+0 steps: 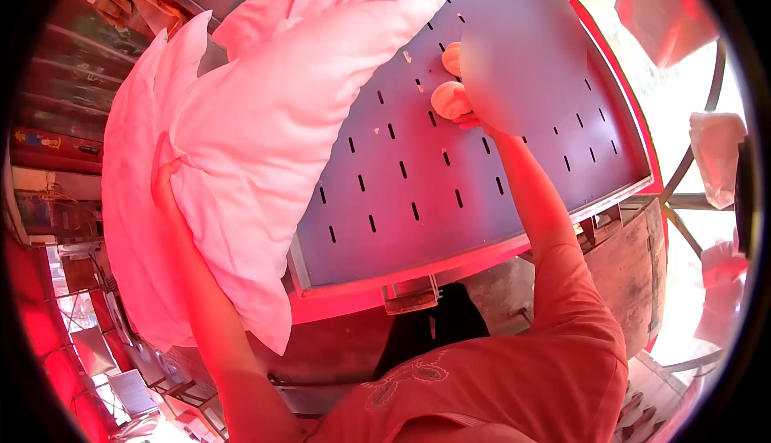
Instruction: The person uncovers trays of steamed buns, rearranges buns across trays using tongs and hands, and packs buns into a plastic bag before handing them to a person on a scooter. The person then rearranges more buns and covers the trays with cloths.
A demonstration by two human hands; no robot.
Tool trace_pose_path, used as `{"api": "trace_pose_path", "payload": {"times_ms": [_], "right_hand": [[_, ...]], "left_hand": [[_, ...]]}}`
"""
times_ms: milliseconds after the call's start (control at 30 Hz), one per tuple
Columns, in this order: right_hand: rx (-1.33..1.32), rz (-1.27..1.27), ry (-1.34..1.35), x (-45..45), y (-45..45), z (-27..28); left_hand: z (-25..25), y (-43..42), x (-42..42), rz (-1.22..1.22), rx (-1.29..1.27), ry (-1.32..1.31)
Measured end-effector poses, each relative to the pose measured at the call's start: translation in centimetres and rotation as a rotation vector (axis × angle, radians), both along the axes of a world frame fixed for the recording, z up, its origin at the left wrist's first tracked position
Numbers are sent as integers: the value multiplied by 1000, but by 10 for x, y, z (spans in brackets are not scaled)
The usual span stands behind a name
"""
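Note:
A thick white quilt (pixel 265 122) is folded back over the left side of a flat slotted metal tray (pixel 361 242). My left hand (pixel 167 158) is closed on a gathered fold of it. On the right, my right hand (pixel 472 122) has its fingers against the lower edge of a pale round bun (pixel 450 101). It looks closed on this bun, though a blurred patch hides much of the hand. A second bun (pixel 452 59) sits just beyond, its right side lost in the same blur.
A raised metal rim (pixel 450 264) runs along the tray's near edge, with a small drawer-like bracket (pixel 411 294) below. Pale bags (pixel 717 158) hang at the right by curved metal bars. Shelves with assorted items (pixel 60 146) stand at the left. Strong red light tints everything.

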State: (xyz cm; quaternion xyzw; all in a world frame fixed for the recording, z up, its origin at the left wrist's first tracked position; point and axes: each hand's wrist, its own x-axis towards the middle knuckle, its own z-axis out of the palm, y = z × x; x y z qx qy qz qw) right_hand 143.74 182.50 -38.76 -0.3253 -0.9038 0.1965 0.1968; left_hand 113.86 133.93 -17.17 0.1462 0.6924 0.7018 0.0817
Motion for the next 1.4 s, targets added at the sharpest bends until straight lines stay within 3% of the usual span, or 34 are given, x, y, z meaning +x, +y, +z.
{"api": "trace_pose_path", "payload": {"times_ms": [100,133,200,233,300,333,367,400,433,467,500,567,600,633,700,733,767,867,933,1100,1167,1300,1400], "right_hand": [[-21,-88,-105,42,18,8],[17,-27,-105,46,19,11],[176,326,-23,41,16,22],[118,362,-221,34,16,12],[-36,420,-20,19,15,-7],[81,486,224,6,35,-38],[123,415,396,-10,25,-19],[452,384,165,-6,17,11],[370,342,87,-4,18,9],[431,268,-196,-12,34,-4],[408,333,-251,-24,73,-52],[433,286,-501,-45,86,-53],[365,331,-508,-54,93,-48],[294,373,-515,-65,107,-51],[386,520,-214,-89,163,-120],[446,592,-75,-96,164,-125],[419,566,-108,-91,174,-125],[244,379,-191,-67,134,-65],[93,287,-152,-60,119,-36],[-435,147,191,-62,72,44],[-674,161,353,-67,38,84],[-1020,318,521,-95,-102,170],[-1194,484,436,-144,-269,213]], "left_hand": [[1,1,8,11,1,7],[1,-1,11,18,1,7],[0,-1,21,22,-1,9],[-2,3,28,19,-7,12],[-7,10,45,9,-19,21],[-8,15,58,4,-17,28],[-13,21,71,-5,-6,25],[-20,28,82,-19,20,5],[-30,35,92,-42,56,-26],[-36,39,102,-61,100,-53],[-40,41,110,-94,181,-116],[-57,36,120,-22,30,-8],[-68,38,122,-24,32,76],[-66,36,132,-1,-27,-6],[-60,38,150,-54,4,-151],[-55,40,160,-61,6,-76],[-48,36,171,-92,-56,-116],[-57,18,184,-272,-264,-46],[-65,-8,195,-282,-447,145],[-51,-158,241,-77,-334,249],[-77,-241,253,28,-334,215],[-73,-388,298,214,-471,37],[-92,-489,321,327,-317,54]]}}
